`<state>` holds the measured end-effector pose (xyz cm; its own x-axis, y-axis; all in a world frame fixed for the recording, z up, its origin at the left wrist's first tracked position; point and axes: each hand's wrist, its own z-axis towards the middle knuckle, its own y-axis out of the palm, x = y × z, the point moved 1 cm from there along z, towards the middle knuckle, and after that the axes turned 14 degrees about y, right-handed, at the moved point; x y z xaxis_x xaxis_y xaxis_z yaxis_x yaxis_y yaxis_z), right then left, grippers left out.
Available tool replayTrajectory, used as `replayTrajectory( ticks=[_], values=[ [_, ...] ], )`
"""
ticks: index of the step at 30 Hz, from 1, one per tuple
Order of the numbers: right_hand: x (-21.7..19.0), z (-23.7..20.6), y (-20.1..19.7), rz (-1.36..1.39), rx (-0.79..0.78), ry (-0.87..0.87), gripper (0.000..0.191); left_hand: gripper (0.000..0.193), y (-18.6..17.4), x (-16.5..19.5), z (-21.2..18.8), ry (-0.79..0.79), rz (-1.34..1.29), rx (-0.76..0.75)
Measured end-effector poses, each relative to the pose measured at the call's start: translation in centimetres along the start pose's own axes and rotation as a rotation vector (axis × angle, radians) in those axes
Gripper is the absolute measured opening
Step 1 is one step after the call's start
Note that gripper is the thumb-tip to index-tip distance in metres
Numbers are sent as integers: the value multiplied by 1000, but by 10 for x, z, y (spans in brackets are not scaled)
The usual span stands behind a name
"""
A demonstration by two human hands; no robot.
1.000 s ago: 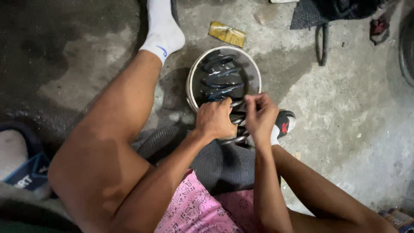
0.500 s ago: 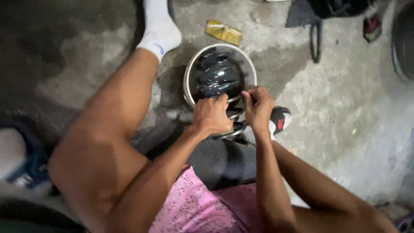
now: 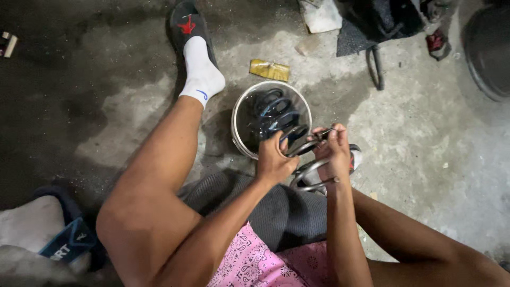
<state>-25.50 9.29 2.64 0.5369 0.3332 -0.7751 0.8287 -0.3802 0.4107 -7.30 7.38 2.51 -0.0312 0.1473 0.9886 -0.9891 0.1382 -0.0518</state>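
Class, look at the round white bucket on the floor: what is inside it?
Inside the bucket: the dark lower turns of a coil spring. Its upper end is covered by both hands; the bucket's bottom is too dark to read.

The view now sits further back, so the left foot's black sandal (image 3: 187, 24) comes into the picture, and the right hand (image 3: 332, 151) is raised slightly higher on the coil spring (image 3: 297, 146).

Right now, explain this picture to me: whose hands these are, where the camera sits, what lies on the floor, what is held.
The camera sits on a person's head and looks down at that person's own bare hands and legs. The person sits on a concrete floor. The left hand and the right hand both grip a dark coil spring, held over a round pail with more dark coils inside. Beyond the pail lies a small yellow packet. The left foot wears a white sock in a black sandal.
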Motion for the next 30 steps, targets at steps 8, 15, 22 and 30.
replayTrajectory(
  ticks=[8,15,22,30],
  values=[
    [-61,-2,23,-277,-169,130,13,34,21,17,-10,-4,-259,45],
    [-126,28,78,-783,-436,403,17,59,44,34,-35,3,-259,13],
    [-120,62,128,-1533,-603,520,18,71,59,32,-37,-132,-771,190],
    [-83,119,115,-1394,-684,109,31,36,60,-21,-19,-419,-637,522]
  ],
)
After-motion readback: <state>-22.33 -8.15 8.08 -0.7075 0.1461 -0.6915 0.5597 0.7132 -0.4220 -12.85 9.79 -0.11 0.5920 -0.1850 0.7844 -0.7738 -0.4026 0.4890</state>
